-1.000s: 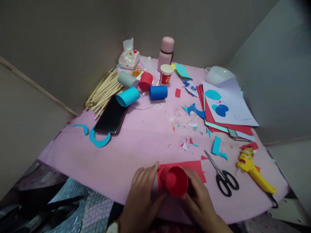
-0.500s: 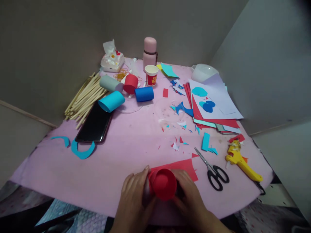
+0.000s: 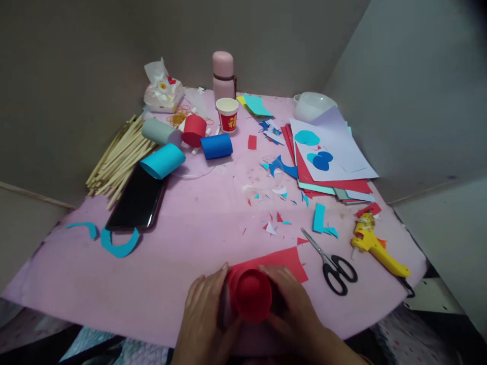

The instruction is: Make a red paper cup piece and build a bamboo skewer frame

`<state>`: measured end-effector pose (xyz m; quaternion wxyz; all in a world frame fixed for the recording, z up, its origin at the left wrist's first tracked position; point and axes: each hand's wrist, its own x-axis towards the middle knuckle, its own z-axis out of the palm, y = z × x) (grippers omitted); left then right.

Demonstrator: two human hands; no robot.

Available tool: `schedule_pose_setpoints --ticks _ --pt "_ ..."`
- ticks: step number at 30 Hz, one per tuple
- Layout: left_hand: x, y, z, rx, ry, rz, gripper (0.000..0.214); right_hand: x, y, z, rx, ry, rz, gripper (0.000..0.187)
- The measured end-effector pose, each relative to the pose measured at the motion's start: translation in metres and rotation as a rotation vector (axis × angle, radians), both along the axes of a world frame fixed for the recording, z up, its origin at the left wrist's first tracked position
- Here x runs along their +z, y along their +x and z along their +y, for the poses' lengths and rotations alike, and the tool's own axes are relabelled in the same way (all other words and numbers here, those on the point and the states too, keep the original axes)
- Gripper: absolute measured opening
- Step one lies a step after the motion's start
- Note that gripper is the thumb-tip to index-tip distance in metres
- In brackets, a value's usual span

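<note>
A red paper tube (image 3: 252, 296) stands between my two hands near the table's front edge, its round opening facing up at me. My left hand (image 3: 205, 309) curves around its left side, with the fingertips at the far rim. On the other side my right hand (image 3: 291, 304) presses against the tube, thumb low at the front. Beneath and behind it lies a flat sheet of red paper (image 3: 283, 261), its right edge cut unevenly. Black-handled scissors (image 3: 333, 266) rest to the right of my right hand. The undersides of my fingers are hidden.
A yellow glue gun (image 3: 378, 251) lies at the right, below stacked paper sheets (image 3: 338, 147). Toward the left are a phone (image 3: 137, 200), wooden sticks (image 3: 119, 157) and rolled tubes in cyan (image 3: 163, 161) and blue (image 3: 216, 147). A paper cup (image 3: 227, 115) and pink flask (image 3: 223, 76) stand behind.
The whole view has shifted slightly, so the table's things sit a little further left. Both hands still hold the red tube, which tilts a bit differently toward me.
</note>
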<state>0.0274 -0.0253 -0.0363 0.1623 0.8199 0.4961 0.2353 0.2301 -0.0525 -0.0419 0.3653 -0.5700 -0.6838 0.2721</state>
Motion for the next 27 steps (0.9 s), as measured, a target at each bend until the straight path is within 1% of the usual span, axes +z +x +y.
schedule_pose_setpoints --ticks 4,6,7,9,11,15,17,20,23,25,27 --pt "-0.001 -0.005 -0.004 0.012 -0.043 -0.001 0.065 0.007 0.0 0.003 0.033 0.005 0.007 0.039" --pt "0.004 -0.005 -0.005 0.014 -0.043 -0.016 0.074 0.009 0.0 0.005 0.035 0.003 0.005 0.037" --pt "0.008 -0.005 -0.005 0.006 -0.019 -0.031 0.077 0.01 -0.001 0.006 0.037 0.016 0.005 0.036" --pt "0.018 -0.003 -0.003 -0.039 0.068 -0.061 0.079 0.011 -0.001 0.008 0.042 0.06 0.012 0.036" --pt "0.029 0.002 0.002 -0.095 0.15 -0.044 0.077 0.012 -0.001 0.009 0.045 0.077 0.041 0.037" --pt "0.046 0.016 0.017 -0.252 0.25 0.101 0.078 0.019 -0.002 0.013 0.081 -0.023 0.127 0.039" --pt "0.051 0.023 0.023 -0.282 0.256 0.163 0.08 0.025 -0.003 0.015 0.078 -0.057 0.146 0.039" --pt "0.055 0.03 0.028 -0.312 0.274 0.225 0.075 0.029 -0.005 0.017 0.053 -0.093 0.139 0.036" --pt "0.058 0.035 0.03 -0.367 0.351 0.288 0.064 0.022 -0.006 0.015 0.021 -0.074 0.114 0.038" --pt "0.058 0.037 0.032 -0.385 0.388 0.333 0.056 0.012 -0.007 0.012 0.007 -0.011 0.104 0.042" --pt "0.057 0.038 0.033 -0.387 0.401 0.378 0.051 0.003 -0.008 0.01 0.023 0.042 0.101 0.044"
